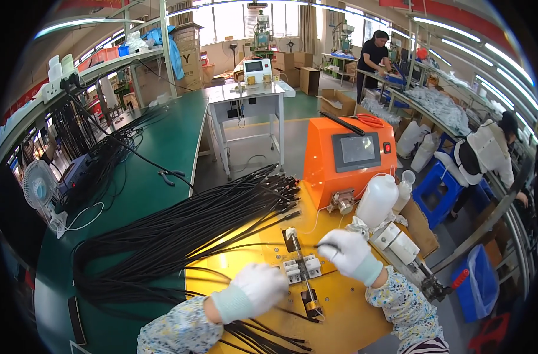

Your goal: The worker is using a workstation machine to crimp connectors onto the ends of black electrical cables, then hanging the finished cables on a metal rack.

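Note:
Both hands wear white gloves. My right hand pinches the end of a black cable, which stretches leftward over the yellow work plate. My left hand is closed, its fingers curled and largely hidden, just left of the fixture; what it holds, if anything, does not show. Between the hands, a metal rod fixture with white clamp blocks is mounted on the plate. A thick bundle of black cables curves across the left side. More cable ends lie below my left hand.
An orange machine with a screen stands behind the plate, red-handled pliers on top. White bottles and a red-handled toggle clamp are at right. A fan and dark pliers sit left. Two people work at the right-hand benches.

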Motion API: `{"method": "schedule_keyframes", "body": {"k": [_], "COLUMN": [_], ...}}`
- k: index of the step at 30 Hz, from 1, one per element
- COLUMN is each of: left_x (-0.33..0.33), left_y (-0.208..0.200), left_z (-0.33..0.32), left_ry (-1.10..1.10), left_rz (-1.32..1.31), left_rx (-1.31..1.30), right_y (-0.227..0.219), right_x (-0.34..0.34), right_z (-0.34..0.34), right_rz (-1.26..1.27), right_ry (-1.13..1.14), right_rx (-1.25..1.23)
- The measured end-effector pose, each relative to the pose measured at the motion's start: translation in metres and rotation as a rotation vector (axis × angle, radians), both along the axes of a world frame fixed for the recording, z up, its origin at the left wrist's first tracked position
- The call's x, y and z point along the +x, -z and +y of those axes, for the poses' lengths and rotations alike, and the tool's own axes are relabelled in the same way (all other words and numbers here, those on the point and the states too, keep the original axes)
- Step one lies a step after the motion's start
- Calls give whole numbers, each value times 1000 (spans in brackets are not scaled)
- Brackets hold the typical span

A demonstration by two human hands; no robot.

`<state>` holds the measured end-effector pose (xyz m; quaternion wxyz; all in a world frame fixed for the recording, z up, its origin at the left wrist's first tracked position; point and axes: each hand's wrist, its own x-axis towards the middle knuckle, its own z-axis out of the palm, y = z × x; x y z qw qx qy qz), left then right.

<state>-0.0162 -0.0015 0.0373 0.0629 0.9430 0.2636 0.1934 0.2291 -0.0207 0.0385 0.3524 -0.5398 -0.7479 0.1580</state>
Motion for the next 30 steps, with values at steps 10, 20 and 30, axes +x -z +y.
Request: {"method": "schedule_keyframes", "body": {"k": [10,20,30], "left_x": [12,9,11], "left_y": [23,37,41], "left_z": [-1,2,5], "left_ry": [-92,-74,-23], "left_rz": [-121,35,94], "left_rx": [-136,244,281], "right_y": [9,16,7], "right_x": [-20,-12,-48], "right_z": [-12,6,129], "right_rz": [0,-179,-1167], "right_ry": [-161,-146,-105], "right_rx": [-90,-8,59]}}
